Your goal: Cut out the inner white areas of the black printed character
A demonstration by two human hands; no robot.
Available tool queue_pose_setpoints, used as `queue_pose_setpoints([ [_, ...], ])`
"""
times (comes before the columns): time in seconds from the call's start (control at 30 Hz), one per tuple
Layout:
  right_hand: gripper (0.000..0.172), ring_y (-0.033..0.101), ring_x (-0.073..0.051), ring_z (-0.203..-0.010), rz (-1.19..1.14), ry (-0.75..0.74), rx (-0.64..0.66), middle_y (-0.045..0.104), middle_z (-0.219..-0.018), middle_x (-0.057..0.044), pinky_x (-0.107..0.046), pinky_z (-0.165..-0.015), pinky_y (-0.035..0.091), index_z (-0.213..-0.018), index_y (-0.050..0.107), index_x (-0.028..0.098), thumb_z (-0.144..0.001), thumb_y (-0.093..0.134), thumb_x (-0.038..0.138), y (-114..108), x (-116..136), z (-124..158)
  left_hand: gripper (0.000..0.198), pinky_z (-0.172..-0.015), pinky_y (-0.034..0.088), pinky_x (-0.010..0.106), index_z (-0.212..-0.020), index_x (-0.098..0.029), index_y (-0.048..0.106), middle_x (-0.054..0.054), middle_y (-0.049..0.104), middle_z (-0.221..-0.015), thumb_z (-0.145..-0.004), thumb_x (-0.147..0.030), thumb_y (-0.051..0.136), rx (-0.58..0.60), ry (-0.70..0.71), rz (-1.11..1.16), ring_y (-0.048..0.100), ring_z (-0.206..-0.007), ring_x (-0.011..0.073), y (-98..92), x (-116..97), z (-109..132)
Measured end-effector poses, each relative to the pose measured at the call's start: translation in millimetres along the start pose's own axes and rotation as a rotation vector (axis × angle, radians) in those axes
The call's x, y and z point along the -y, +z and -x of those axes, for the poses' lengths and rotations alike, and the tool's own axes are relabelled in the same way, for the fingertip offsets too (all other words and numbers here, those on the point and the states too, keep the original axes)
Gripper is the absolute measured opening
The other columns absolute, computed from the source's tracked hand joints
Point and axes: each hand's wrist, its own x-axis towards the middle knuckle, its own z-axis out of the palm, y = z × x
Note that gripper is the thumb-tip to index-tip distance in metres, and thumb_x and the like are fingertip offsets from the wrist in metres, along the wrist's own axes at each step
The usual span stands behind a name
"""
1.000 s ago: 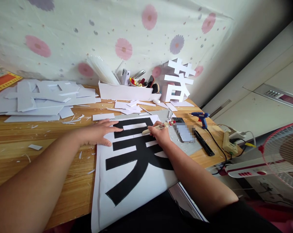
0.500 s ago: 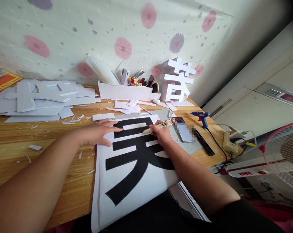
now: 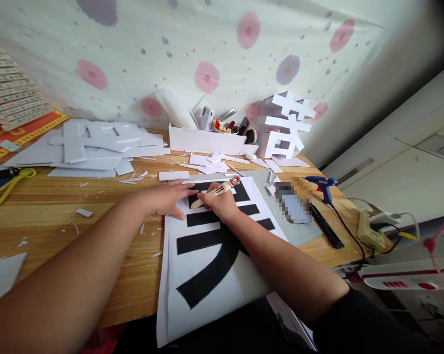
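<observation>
A white paper sheet [image 3: 236, 295] printed with a large black character [image 3: 202, 241] lies on the table and hangs over its front edge. My left hand [image 3: 170, 198] lies flat with fingers spread on the sheet's upper left edge. Gripped in my right hand [image 3: 222, 204] is a thick cream pen [image 3: 215, 191] with a red and white figure on its top end. The pen slants, its tip down on or close to the upper left of the black character. My right hand and forearm hide part of the character.
White foam board pieces [image 3: 85, 157] are stacked at the left. A white organizer box [image 3: 207, 141] and a built white character [image 3: 286, 125] stand at the back. To the right are a phone [image 3: 293, 204], a black cutter [image 3: 328, 228], a blue glue gun [image 3: 323, 187] and a power strip [image 3: 369, 231].
My right hand has carried the pen leftward across the character, closer to my left hand. The whole view has shifted, showing more of the table's left side. My left hand stays on the sheet.
</observation>
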Motion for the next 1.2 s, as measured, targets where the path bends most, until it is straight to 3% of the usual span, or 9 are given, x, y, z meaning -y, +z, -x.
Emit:
queue_pose_setpoints([
  [0.43,0.029,0.051,-0.011,-0.044,0.12,-0.021,-0.013,0.057,-0.046,0.006,-0.023,-0.045,0.038,-0.061,0.047,0.024,-0.067,0.073,0.035,-4,-3,0,0.086,-0.122,0.024,0.052,-0.152,-0.036,0.043,0.002,0.022,-0.169,-0.072,-0.041,0.075,0.006,0.023,0.031,0.014,-0.155,0.0377,2.5,5,-2],
  [0.73,0.029,0.05,-0.01,-0.04,0.068,0.059,-0.044,0.054,-0.042,0.008,-0.022,-0.04,0.036,-0.06,0.046,0.023,-0.066,0.074,0.028,-17,-4,-4,0.089,-0.123,0.02,0.051,-0.157,-0.031,0.035,0.004,0.017,-0.17,-0.076,-0.043,0.071,0.039,-0.013,-0.02,0.012,-0.155,0.0368,0.3,3,-1],
  [1.2,0.027,0.046,-0.01,-0.039,0.096,0.054,-0.1,0.052,-0.039,0.008,-0.023,-0.042,0.033,-0.06,0.044,0.024,-0.067,0.07,0.028,-51,-9,-1,0.088,-0.123,0.021,0.05,-0.157,-0.03,0.034,0.003,0.019,-0.168,-0.076,-0.04,0.069,0.021,-0.022,0.002,0.011,-0.156,0.0336,-0.6,3,4],
])
